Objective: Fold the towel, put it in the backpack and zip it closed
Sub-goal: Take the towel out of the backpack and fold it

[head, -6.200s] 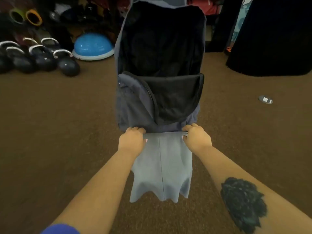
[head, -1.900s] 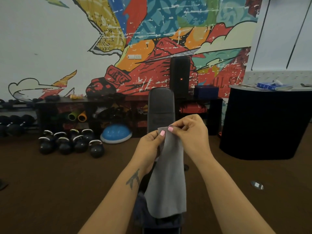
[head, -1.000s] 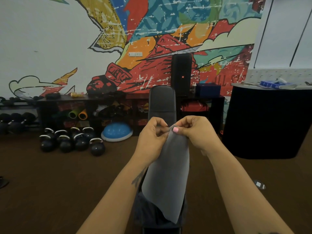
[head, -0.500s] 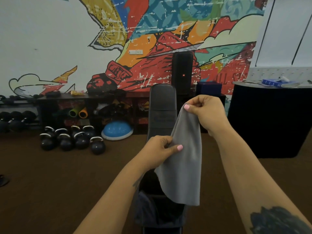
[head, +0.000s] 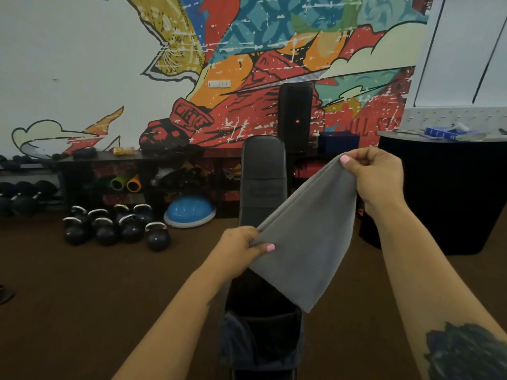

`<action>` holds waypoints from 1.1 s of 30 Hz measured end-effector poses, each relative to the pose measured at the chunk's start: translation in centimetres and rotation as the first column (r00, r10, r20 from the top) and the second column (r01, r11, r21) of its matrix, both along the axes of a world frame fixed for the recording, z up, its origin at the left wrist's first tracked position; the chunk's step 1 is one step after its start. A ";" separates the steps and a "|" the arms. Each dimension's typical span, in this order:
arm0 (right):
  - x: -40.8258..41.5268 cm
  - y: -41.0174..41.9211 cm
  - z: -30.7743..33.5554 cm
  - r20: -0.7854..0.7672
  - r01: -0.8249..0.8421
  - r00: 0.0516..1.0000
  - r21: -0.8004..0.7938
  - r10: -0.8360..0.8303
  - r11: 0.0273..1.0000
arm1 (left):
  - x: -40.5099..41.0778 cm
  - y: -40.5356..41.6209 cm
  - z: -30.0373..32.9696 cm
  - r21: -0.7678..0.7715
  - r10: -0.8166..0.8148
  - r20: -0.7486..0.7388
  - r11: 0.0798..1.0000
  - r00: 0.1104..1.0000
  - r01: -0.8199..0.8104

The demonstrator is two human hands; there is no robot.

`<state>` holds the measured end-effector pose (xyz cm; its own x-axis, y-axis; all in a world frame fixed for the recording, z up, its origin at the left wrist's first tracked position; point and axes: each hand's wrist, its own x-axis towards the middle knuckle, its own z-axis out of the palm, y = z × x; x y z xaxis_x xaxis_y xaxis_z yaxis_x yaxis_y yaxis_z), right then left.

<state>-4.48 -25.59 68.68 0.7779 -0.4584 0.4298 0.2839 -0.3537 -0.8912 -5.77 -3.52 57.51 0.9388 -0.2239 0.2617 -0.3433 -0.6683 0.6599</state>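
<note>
I hold a grey towel [head: 301,242] in the air, folded into a narrow strip and stretched slantwise. My right hand [head: 375,176] pinches its upper end, high and to the right. Lower down at the centre, my left hand [head: 241,248] pinches the other end. A loose corner of the towel hangs down over the open dark backpack [head: 260,335], which lies on a black bench [head: 263,174] below my hands. Its main compartment gapes open.
Several black kettlebells [head: 115,229] and a blue balance dome [head: 189,212] sit on the brown floor at left. A dark shelf unit [head: 131,171] lines the mural wall. A black round counter [head: 444,193] stands at right, a tall speaker [head: 295,116] behind the bench.
My hands have drawn apart: the right went up and right, the left slid down and left along the towel, which now stretches slantwise between them instead of hanging straight.
</note>
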 end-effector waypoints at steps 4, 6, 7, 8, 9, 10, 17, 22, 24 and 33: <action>0.3 -0.9 -0.8 -0.021 0.027 0.999 0.100 -0.025 0.995 | 0.4 0.8 0.5 -0.284 0.148 0.115 0.952 0.982 -0.110; 0.2 -1.3 -1.4 -0.020 0.019 1.000 0.136 -0.016 0.991 | 0.6 0.7 0.6 -0.440 0.182 0.074 0.888 0.981 -0.131; 0.2 -1.5 -1.7 -0.022 0.017 1.000 0.146 -0.014 0.989 | 0.7 0.6 0.6 -0.518 0.182 0.051 0.846 0.982 -0.130; 0.2 -1.7 -2.1 -0.027 0.017 1.000 0.153 -0.013 0.988 | 0.7 0.6 0.6 -0.588 0.176 0.029 0.799 0.984 -0.125; 0.1 -1.9 -2.4 -0.034 0.017 0.999 0.161 -0.012 0.987 | 0.7 0.5 0.6 -0.645 0.163 0.008 0.755 0.987 -0.119; 0.1 -2.1 -2.7 -0.043 0.015 0.999 0.168 -0.008 0.986 | 0.7 0.4 0.7 -0.690 0.145 -0.012 0.715 0.989 -0.113; -0.1 -2.6 -4.3 -0.092 -0.023 0.995 0.232 0.046 0.972 | -0.1 0.0 1.7 -0.854 -0.018 -0.118 0.511 0.993 -0.093; 0.0 -2.9 -4.9 -0.119 -0.047 0.990 0.250 0.079 0.967 | -0.1 0.1 2.0 -0.906 -0.047 -0.192 0.392 0.980 -0.159; 0.0 -3.0 -5.0 -0.130 -0.043 0.988 0.261 0.079 0.964 | 0.1 0.2 1.8 -0.912 -0.047 -0.201 0.373 0.979 -0.169; -0.2 -3.1 -5.7 -0.142 -0.076 0.983 0.267 0.117 0.961 | 0.8 0.5 0.9 -0.917 0.025 -0.128 0.378 0.991 -0.128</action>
<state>-4.64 -28.70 62.98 0.8716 -0.4574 0.1766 0.1564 -0.0820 -0.9843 -4.97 -3.02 58.39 0.9660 0.1816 0.1841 -0.2384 0.3498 0.9060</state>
